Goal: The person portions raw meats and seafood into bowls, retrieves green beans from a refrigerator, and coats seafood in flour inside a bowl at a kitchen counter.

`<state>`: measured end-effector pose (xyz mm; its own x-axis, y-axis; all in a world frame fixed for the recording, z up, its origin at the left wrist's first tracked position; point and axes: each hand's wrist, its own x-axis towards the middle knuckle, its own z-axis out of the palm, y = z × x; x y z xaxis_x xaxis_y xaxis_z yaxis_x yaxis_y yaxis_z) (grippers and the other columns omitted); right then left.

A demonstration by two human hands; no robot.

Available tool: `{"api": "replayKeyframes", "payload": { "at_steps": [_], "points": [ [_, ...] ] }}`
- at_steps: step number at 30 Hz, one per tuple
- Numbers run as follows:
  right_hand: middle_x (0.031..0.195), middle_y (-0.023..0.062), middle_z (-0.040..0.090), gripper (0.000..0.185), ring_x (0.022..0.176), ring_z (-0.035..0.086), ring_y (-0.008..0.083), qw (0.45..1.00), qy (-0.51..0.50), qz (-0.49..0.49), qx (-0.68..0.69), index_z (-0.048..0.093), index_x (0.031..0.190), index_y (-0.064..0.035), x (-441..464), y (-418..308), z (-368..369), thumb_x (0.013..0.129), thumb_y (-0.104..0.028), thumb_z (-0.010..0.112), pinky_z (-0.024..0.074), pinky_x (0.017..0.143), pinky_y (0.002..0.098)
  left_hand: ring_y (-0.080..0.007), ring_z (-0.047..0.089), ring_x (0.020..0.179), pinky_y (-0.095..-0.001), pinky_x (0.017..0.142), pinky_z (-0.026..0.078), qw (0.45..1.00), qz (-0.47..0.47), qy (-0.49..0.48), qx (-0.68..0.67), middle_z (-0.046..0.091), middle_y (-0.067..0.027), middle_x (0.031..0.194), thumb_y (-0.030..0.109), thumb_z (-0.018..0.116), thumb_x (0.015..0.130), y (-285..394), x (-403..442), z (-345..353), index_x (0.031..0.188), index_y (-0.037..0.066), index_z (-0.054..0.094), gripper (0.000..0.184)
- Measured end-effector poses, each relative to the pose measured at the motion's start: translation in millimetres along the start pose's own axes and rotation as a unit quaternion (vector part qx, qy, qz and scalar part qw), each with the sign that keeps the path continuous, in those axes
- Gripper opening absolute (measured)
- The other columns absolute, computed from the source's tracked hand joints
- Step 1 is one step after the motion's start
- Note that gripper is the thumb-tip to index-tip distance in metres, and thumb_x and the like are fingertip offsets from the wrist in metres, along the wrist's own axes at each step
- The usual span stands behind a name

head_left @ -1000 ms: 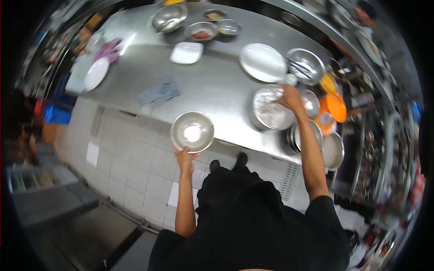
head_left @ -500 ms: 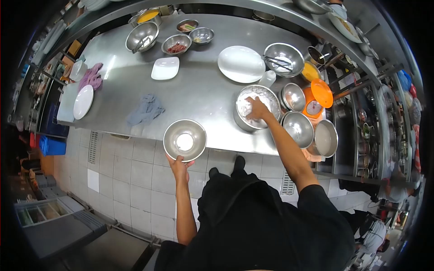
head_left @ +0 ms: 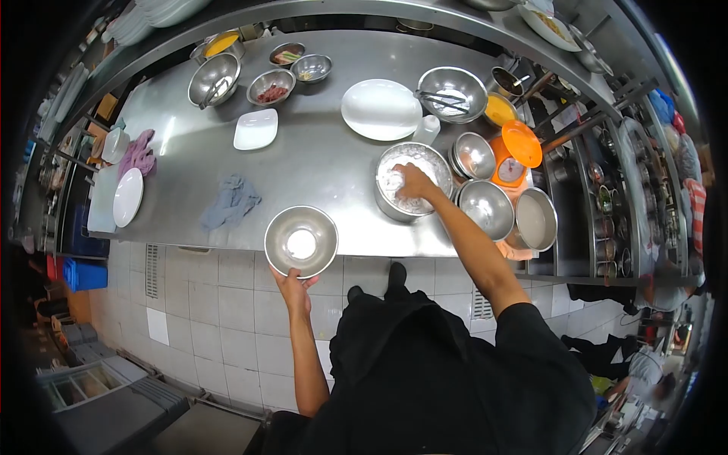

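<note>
My left hand point(head_left: 294, 290) grips a metal mixing bowl point(head_left: 282, 243) by its near rim, thumb over the edge and fingers beneath. The bowl hangs in front of the table's front edge, and only a bright reflection shows inside it. My right hand point(head_left: 415, 183) reaches into a deep metal pot point(head_left: 406, 213) of white powder point(head_left: 393, 161). Its fingers look bent and apart, their tips partly lost in the powder. Stacked metal bowls point(head_left: 487, 210) stand just right of the pot, beside an orange kitchen scale point(head_left: 509, 171).
On the steel table point(head_left: 311, 163) are a blue-grey cloth point(head_left: 231, 203), a square white plate point(head_left: 256, 130), an oval white platter point(head_left: 381, 111) and a bowl with tongs point(head_left: 464, 82). Bowls of food point(head_left: 271, 92) sit at the back. A steel shelf point(head_left: 318, 10) spans above.
The view has shifted slightly, so the table things appear further left. My left hand still holds the bowl; my right hand stays in the pot, its fingers looking a little more bent.
</note>
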<state>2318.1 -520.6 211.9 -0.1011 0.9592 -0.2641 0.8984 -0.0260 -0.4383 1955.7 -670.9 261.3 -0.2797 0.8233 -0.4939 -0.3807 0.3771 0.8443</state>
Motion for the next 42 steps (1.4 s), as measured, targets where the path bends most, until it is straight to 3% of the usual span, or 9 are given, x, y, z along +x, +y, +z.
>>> {"api": "replayKeyframes", "payload": {
  "at_steps": [2,10,14,15,21,25,35,38,42],
  "points": [
    [0.114,0.0238,0.053,0.065,0.108,0.054,0.039,0.997,0.052,-0.024,-0.052,0.055,0.118,-0.0159,-4,-2,-17,0.057,-0.018,0.076,0.0457,0.092,0.0431,-0.0286,0.057,0.103,-0.0368,0.066,0.057,0.999,-0.003,-0.034,0.015,0.039,-0.0135,0.134,0.002,0.045,0.076,1,-4,-3,0.144,0.018,0.017,0.075],
    [0.103,0.0188,0.067,0.051,0.097,0.064,0.0329,0.999,0.016,-0.034,-0.002,0.069,0.103,-0.0053,-19,-29,-98,0.054,-0.006,0.082,0.0497,0.088,0.0374,-0.0275,0.057,0.103,-0.0361,0.065,0.056,0.999,-0.031,-0.026,0.009,0.039,-0.0128,0.134,0.002,0.045,0.075,-6,-14,-6,0.144,0.019,0.018,0.076],
    [0.124,0.0249,0.054,0.09,0.11,0.057,0.037,0.996,-0.076,-0.05,-0.015,0.055,0.127,-0.0107,-4,-18,-68,0.045,-0.025,0.088,0.0448,0.096,0.0393,-0.0278,0.057,0.102,-0.036,0.065,0.056,0.999,-0.029,-0.038,0.01,0.041,-0.0127,0.133,0.001,0.045,0.075,-2,-14,2,0.145,0.02,0.018,0.077],
    [0.136,0.0294,0.039,0.108,0.118,0.049,0.0426,0.994,-0.063,-0.026,-0.087,0.041,0.138,-0.0151,5,4,-30,0.043,-0.032,0.089,0.0413,0.1,0.0417,-0.0278,0.057,0.102,-0.036,0.065,0.056,0.999,-0.028,-0.039,0.011,0.041,-0.0127,0.133,0.001,0.045,0.075,-2,-13,6,0.145,0.02,0.018,0.077],
    [0.116,0.0231,0.058,0.058,0.108,0.057,0.0385,0.994,0.067,-0.025,-0.083,0.061,0.114,-0.0103,-15,-2,-38,0.057,-0.004,0.072,0.049,0.088,0.0428,-0.0262,0.061,0.094,-0.0296,0.054,0.059,0.999,0.01,-0.048,-0.014,0.042,-0.0143,0.13,0.0,0.045,0.076,-3,-8,17,0.144,0.018,0.017,0.076],
    [0.096,0.022,0.066,0.054,0.094,0.063,0.0382,0.994,0.066,-0.064,-0.054,0.067,0.111,-0.0104,-33,-24,-93,0.059,0.006,0.067,0.0501,0.085,0.0403,-0.0261,0.061,0.094,-0.0288,0.052,0.059,0.998,0.0,-0.062,-0.019,0.04,-0.0149,0.131,0.0,0.045,0.076,-6,-10,20,0.145,0.018,0.016,0.077],
    [0.1,0.0188,0.067,0.044,0.097,0.062,0.0355,0.993,0.094,-0.031,-0.071,0.069,0.101,-0.0067,-52,-47,-131,0.058,-0.001,0.076,0.0506,0.083,0.0409,-0.0261,0.06,0.096,-0.0327,0.058,0.057,0.998,-0.008,-0.065,0.005,0.041,-0.0132,0.131,0.0,0.045,0.076,-3,-11,18,0.144,0.018,0.017,0.076],
    [0.102,0.0168,0.067,0.052,0.101,0.061,0.0331,0.994,0.063,-0.028,-0.084,0.067,0.104,-0.007,-49,-47,-134,0.053,-0.006,0.082,0.0498,0.085,0.0388,-0.0259,0.06,0.095,-0.0332,0.059,0.057,0.999,-0.007,-0.051,0.005,0.041,-0.0133,0.131,0.0,0.045,0.076,1,-15,20,0.144,0.018,0.018,0.075],
    [0.134,0.0193,0.045,0.087,0.116,0.053,0.0361,0.989,-0.102,-0.03,-0.104,0.053,0.126,-0.018,-33,-31,-84,0.047,-0.013,0.087,0.0482,0.092,0.0417,-0.026,0.061,0.094,-0.034,0.06,0.058,0.998,-0.001,-0.067,0.012,0.042,-0.0133,0.13,0.001,0.044,0.076,0,-13,20,0.144,0.017,0.019,0.074]
  ]
}}
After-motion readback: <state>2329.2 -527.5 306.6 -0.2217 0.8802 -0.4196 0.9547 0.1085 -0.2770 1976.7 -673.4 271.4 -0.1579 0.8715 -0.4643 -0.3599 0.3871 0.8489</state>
